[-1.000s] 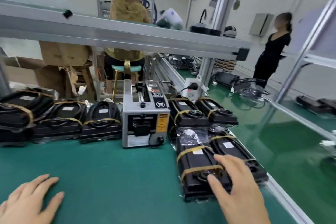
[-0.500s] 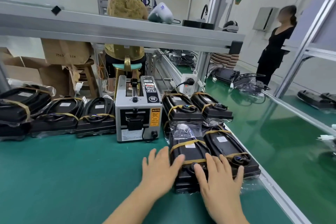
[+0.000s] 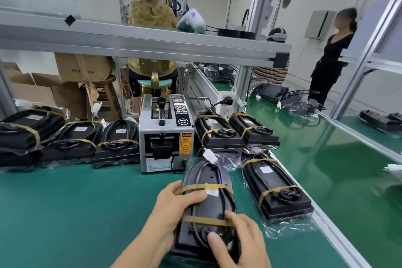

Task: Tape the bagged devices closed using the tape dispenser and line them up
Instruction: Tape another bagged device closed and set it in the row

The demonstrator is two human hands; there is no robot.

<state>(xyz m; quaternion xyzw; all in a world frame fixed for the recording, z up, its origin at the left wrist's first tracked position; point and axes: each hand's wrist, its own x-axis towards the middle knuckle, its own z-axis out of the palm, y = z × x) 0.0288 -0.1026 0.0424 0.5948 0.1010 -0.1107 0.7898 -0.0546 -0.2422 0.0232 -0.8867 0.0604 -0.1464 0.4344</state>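
Note:
A black bagged device [image 3: 206, 202] with two tan tape bands lies lengthwise in front of me, raised off the green mat. My left hand [image 3: 174, 206] grips its left side, thumb over the top. My right hand [image 3: 237, 239] holds its near right end, thumb on the coiled cable. The grey tape dispenser [image 3: 166, 135] stands just behind it. Another banded bagged device [image 3: 274, 187] lies to the right, with two more [image 3: 217, 132] behind it. A row of three bagged devices [image 3: 71, 139] sits left of the dispenser.
A metal shelf beam [image 3: 152, 41] crosses overhead. A white power strip [image 3: 226, 102] stands behind the right devices. The table's aluminium edge [image 3: 339, 235] runs along the right. Cardboard boxes [image 3: 82, 67], a seated person and a standing person are beyond the bench.
Both hands took hold of the front left device of the right-hand group, lifted it and drew it toward me and leftward. The view moved closer.

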